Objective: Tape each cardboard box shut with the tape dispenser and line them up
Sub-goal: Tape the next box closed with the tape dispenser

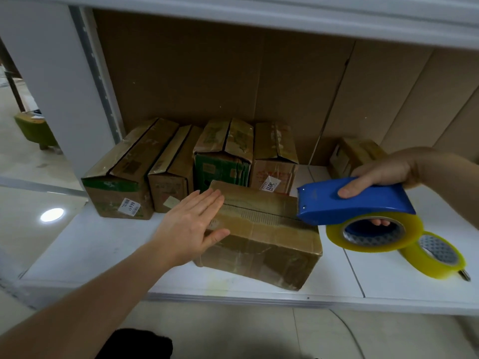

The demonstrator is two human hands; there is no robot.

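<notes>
A brown cardboard box (269, 244) lies on the white shelf (103, 244) in front of me, flaps closed, with tape running along its top seam. My left hand (191, 224) presses flat on the box's left end, fingers straight. My right hand (383, 174) grips a blue tape dispenser (363, 200) with a yellowish tape roll (373, 234); its front edge sits on the box's right end at the seam. Several taped boxes (181, 164) stand in a row behind.
A spare yellowish tape roll (435, 257) lies on the shelf at the right. A small box (355, 156) sits at the back right. Cardboard sheets (233, 81) line the shelf's back wall. An upper shelf (285, 19) hangs overhead. Tiled floor lies to the left.
</notes>
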